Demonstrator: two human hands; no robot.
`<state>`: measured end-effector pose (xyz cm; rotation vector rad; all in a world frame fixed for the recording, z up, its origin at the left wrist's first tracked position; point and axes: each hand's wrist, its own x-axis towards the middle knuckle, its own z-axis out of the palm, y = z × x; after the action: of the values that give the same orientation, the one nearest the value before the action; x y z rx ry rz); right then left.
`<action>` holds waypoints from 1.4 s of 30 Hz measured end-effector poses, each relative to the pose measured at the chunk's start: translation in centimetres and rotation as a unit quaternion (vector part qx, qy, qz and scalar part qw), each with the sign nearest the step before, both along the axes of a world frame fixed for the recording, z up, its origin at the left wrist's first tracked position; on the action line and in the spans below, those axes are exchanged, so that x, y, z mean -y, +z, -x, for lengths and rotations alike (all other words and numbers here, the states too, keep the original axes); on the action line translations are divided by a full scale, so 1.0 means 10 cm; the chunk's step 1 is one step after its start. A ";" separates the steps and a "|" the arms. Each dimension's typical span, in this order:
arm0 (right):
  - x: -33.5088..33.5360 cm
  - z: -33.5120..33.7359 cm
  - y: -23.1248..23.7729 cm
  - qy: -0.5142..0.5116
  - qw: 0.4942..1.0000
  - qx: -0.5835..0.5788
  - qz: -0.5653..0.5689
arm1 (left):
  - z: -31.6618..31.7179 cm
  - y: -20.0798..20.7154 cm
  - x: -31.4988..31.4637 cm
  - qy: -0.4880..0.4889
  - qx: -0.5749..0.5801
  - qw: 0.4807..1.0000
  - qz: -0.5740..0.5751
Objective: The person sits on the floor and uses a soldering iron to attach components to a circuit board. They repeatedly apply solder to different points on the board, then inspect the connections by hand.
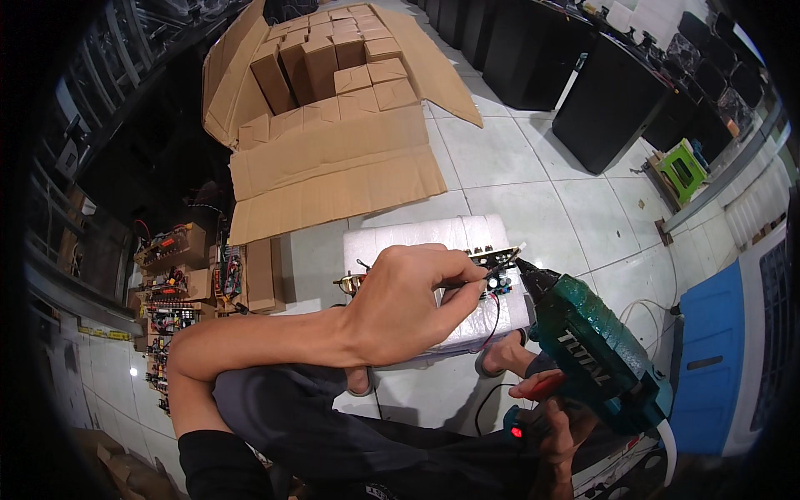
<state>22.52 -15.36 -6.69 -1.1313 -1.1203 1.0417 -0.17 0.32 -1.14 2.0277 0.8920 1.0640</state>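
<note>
My left hand [412, 300] reaches across a circuit board [500, 285], thumb and forefinger pinched on a thin dark wire [503, 267] near the board's right end. A small white piece shows just beyond the fingertips. My right hand [558, 425] grips the handle of a teal hot glue gun [596, 342], whose black nozzle points up and left, close to the board's right edge. A red light glows on the handle, and a white glue stick [668, 450] sticks out of its rear. The board lies on a white foam block [371, 242], partly hidden by my left hand.
Ahead stands a large open carton [333, 167] packed with small brown boxes. Several circuit boards [171, 292] are stacked at the left. Black cabinets [612, 100] line the far right, with a green stool [682, 171] and a blue plastic panel [708, 358] nearer.
</note>
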 end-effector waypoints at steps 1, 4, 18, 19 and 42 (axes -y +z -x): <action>0.00 0.00 0.00 0.001 1.000 -0.001 0.005 | 0.00 0.01 0.00 0.000 -0.001 1.000 0.004; -0.03 0.03 0.00 -0.007 1.000 -0.022 -0.010 | 0.00 0.01 0.00 -0.001 0.001 1.000 0.007; -0.03 0.06 0.03 -0.033 0.999 -0.027 0.004 | -0.01 -0.01 0.01 -0.014 0.000 1.000 0.014; -0.03 0.04 0.01 -0.026 0.999 -0.020 0.002 | -0.01 0.00 0.01 -0.015 0.000 1.000 0.010; -0.01 0.02 0.00 0.008 0.999 -0.031 -0.003 | -0.02 0.07 0.03 -0.009 0.009 0.998 0.061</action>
<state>22.33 -15.23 -6.64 -1.0798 -1.0855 1.0781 0.04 0.00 -0.41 1.9187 0.9057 0.9930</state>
